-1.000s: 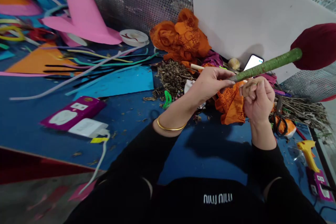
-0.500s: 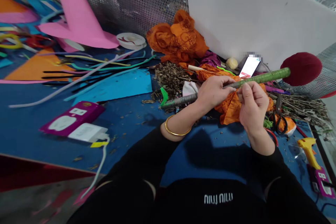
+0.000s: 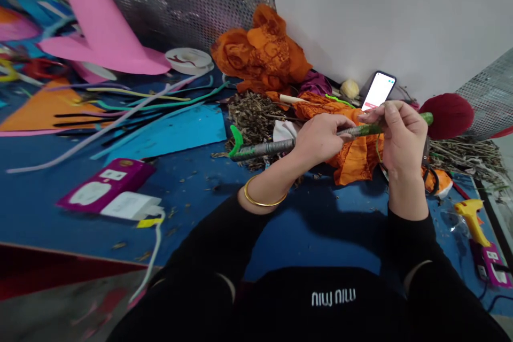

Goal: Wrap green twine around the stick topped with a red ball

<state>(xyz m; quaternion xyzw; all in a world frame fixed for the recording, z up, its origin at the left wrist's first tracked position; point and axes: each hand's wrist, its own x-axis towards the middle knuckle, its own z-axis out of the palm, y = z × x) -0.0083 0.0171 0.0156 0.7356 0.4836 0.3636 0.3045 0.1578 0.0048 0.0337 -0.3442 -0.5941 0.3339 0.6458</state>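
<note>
My left hand (image 3: 320,138) is closed around a long stick (image 3: 276,147) wound with grey thread, which turns green toward its right part. A dark red rounded, cloth-like head (image 3: 448,116) sits on the stick's right end, and a bright green curved strip (image 3: 236,140) sticks up at its left end. My right hand (image 3: 403,136) is pinched beside the green part, just left of the red head. A thin green thread (image 3: 379,145) hangs below its fingers; the pinch itself is partly hidden. Orange cloth (image 3: 352,163) lies beneath the stick.
Behind the stick a lit phone (image 3: 378,91) leans against a white board (image 3: 360,21). Dried plant bits (image 3: 250,117), foam strips (image 3: 132,109) and a pink cone hat (image 3: 100,21) lie left. A yellow glue gun (image 3: 474,219) and purple power bank (image 3: 495,264) are at right.
My right hand has risen and moved right along the stick, nearer the red head, and now covers part of the green section. My left hand keeps its hold. The view has shifted slightly.
</note>
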